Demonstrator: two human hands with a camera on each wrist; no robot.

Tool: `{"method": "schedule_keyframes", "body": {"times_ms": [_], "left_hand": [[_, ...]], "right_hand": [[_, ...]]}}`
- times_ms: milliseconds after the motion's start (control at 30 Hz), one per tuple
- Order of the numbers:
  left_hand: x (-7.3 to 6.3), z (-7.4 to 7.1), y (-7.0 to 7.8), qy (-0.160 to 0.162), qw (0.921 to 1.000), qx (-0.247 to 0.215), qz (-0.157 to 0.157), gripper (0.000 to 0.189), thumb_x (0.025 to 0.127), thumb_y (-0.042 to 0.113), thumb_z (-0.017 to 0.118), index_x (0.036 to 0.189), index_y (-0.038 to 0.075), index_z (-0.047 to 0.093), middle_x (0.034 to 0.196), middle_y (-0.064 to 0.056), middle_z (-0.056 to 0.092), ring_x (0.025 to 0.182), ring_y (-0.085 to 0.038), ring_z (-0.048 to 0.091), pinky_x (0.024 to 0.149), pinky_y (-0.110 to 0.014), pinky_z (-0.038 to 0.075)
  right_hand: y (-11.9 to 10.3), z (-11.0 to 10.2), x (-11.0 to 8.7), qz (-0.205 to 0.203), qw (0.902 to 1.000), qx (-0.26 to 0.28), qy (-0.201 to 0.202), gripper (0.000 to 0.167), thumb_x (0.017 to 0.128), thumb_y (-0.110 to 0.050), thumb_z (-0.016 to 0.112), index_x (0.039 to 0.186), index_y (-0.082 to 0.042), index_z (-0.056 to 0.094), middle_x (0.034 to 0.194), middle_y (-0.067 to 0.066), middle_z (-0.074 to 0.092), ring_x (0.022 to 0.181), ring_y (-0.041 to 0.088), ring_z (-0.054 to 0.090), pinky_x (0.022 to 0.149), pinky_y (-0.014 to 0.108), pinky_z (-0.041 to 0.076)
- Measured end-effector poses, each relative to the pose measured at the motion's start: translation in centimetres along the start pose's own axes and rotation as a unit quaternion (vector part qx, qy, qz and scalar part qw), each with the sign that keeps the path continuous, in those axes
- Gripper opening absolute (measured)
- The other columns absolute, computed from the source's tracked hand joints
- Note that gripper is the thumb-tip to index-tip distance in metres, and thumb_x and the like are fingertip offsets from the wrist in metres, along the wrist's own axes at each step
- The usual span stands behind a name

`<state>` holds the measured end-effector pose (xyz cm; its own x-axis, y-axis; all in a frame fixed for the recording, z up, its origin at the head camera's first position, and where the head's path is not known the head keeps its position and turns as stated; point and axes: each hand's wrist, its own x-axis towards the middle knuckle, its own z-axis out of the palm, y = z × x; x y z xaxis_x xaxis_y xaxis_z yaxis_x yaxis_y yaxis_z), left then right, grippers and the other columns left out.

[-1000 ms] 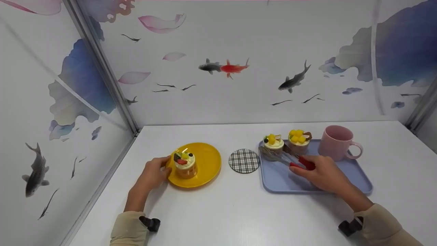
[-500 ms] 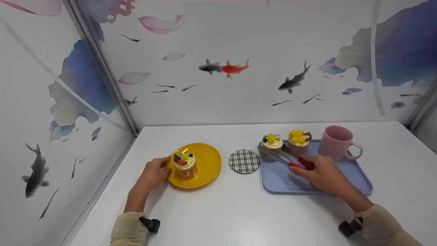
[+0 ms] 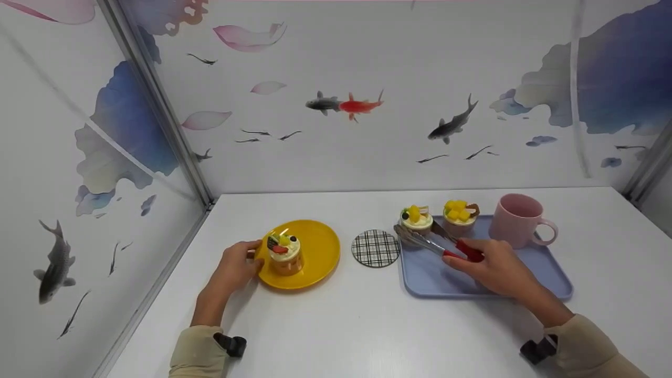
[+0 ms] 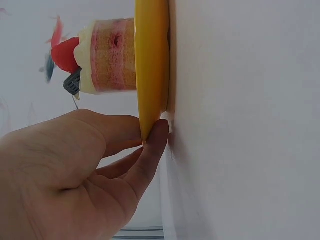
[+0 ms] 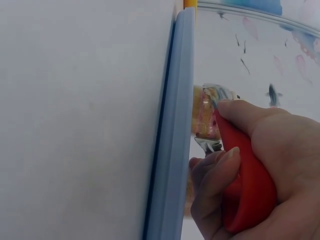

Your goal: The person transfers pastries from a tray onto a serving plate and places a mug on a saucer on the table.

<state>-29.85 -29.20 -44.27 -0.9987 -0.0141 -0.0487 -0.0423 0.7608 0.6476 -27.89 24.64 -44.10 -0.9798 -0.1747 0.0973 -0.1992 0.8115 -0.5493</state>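
Observation:
My left hand (image 3: 240,266) pinches the near-left rim of a yellow plate (image 3: 320,257), thumb above and fingertips below in the left wrist view. On that plate stands a small cake cup (image 3: 286,254) topped with cream, strawberry and a dark piece. My right hand (image 3: 501,266) holds red-handled metal tongs (image 5: 250,185) over a blue tray (image 3: 436,286). The tongs' ends lie at either side of a fruit-topped cake cup (image 3: 416,218) at the tray's far-left corner. Beside it stands a second cake cup (image 3: 459,217) with yellow fruit cubes.
A pink mug (image 3: 517,220) stands at the tray's far right, its handle pointing right. Between plate and tray lies a round checked coaster (image 3: 375,248), close to the tray's left edge. A patterned wall (image 3: 341,157) closes off the table's back, another its left.
The tongs' tips and the cake cup between them have shifted slightly left. My left hand, the plate and its cake cup stay where they were.

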Motion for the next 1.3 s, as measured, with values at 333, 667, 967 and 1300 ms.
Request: {"method": "schedule_keyframes", "body": {"times_ms": [333,667,967,1300], "left_hand": [[-0.2,-0.1,0.0,0.000,1.0000,0.007,-0.001,0.056,0.105,-0.002,0.064,0.159,-0.003,0.049,0.162,-0.026,0.053,0.145,-0.043,0.058,0.122,-0.053,0.050],[-0.3,-0.1,-0.1,0.002,0.9999,0.014,0.003,0.055,0.106,-0.002,0.061,0.159,-0.003,0.049,0.160,-0.026,0.054,0.145,-0.042,0.058,0.122,-0.054,0.049],[-0.4,-0.1,0.1,-0.004,0.9998,0.018,0.012,0.053,0.106,-0.002,0.062,0.158,-0.003,0.050,0.160,-0.026,0.055,0.144,-0.042,0.059,0.121,-0.054,0.051],[-0.3,0.0,0.1,-0.011,0.9998,0.008,0.011,0.054,0.107,-0.001,0.060,0.159,-0.004,0.048,0.160,-0.027,0.055,0.146,-0.042,0.057,0.123,-0.054,0.049]], "right_hand": [[-0.3,0.1,0.2,0.007,0.9998,0.014,-0.014,0.084,0.094,-0.062,0.078,0.150,-0.001,0.063,0.095,0.006,0.072,0.089,0.023,0.060,0.060,0.024,0.053],[-0.7,0.3,0.3,0.013,0.9994,0.025,-0.021,0.085,0.093,-0.062,0.079,0.151,-0.003,0.062,0.090,0.005,0.070,0.086,0.023,0.060,0.058,0.024,0.052],[-1.4,0.2,0.2,-0.013,0.9996,0.025,-0.002,0.084,0.093,-0.060,0.079,0.151,-0.002,0.062,0.084,0.004,0.067,0.082,0.022,0.058,0.055,0.023,0.048],[-2.1,0.3,0.2,-0.019,0.9992,0.035,-0.003,0.086,0.092,-0.064,0.078,0.151,-0.004,0.063,0.082,0.004,0.067,0.082,0.022,0.058,0.055,0.023,0.048]]}}
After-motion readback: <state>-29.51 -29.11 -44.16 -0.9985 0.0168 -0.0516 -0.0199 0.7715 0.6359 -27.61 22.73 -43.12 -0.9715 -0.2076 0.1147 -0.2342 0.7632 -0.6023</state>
